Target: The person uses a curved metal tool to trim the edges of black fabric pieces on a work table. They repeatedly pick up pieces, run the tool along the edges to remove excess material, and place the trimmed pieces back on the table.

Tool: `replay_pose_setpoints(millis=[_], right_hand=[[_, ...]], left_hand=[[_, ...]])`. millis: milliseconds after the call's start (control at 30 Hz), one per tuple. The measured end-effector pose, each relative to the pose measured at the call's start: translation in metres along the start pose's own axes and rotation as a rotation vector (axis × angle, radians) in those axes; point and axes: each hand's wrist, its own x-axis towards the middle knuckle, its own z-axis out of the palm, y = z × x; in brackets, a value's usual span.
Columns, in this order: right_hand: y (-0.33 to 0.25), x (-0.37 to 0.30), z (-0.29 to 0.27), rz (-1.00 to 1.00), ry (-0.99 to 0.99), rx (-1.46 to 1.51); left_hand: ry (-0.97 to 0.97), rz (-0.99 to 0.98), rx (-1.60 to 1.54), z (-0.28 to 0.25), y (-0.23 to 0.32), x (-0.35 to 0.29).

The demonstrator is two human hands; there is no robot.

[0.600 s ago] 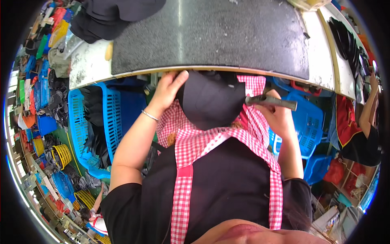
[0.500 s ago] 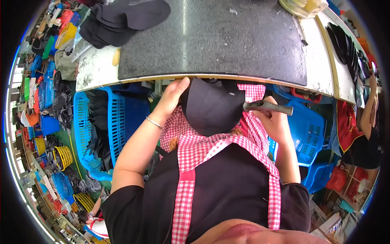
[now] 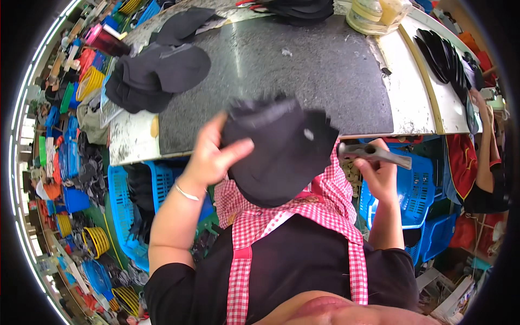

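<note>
My left hand (image 3: 219,154) grips the left edge of a curved black shoe upper (image 3: 271,157), thumb on top and fingers behind. Raised in front of the apron, at the table's near edge, the upper is slightly blurred; its far rim looks notched, and a small pale oval shows on its right side. A metal hammer (image 3: 398,158) is held in my right hand (image 3: 379,173), just right of the upper and apart from it. The fingers wrap below the hammer's head, and its handle is mostly hidden.
A dark slab (image 3: 303,70) covers the table's middle. Stacked black pieces (image 3: 157,73) lie at its left; more black pieces (image 3: 298,10) and a yellowish tub (image 3: 374,16) stand behind. Blue baskets (image 3: 122,203) flank me below. Another person's arm (image 3: 486,141) works at far right.
My left hand has lifted the black upper from my lap at the table edge, and the upper has turned. The hammer has moved away from it, slightly right. More of the table shows.
</note>
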Motion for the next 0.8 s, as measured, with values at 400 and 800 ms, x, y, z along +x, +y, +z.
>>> replay_pose_setpoints(millis=[400, 800], right_hand=[[-0.007, 0.095, -0.021, 0.105, 0.285, 0.057], [-0.014, 0.152, -0.014, 0.28, 0.159, 0.087]], left_hand=[[0.31, 0.339, 0.336, -0.032, -0.068, 0.489], [0.873, -0.271, 1.624, -0.293, -0.054, 0.395]])
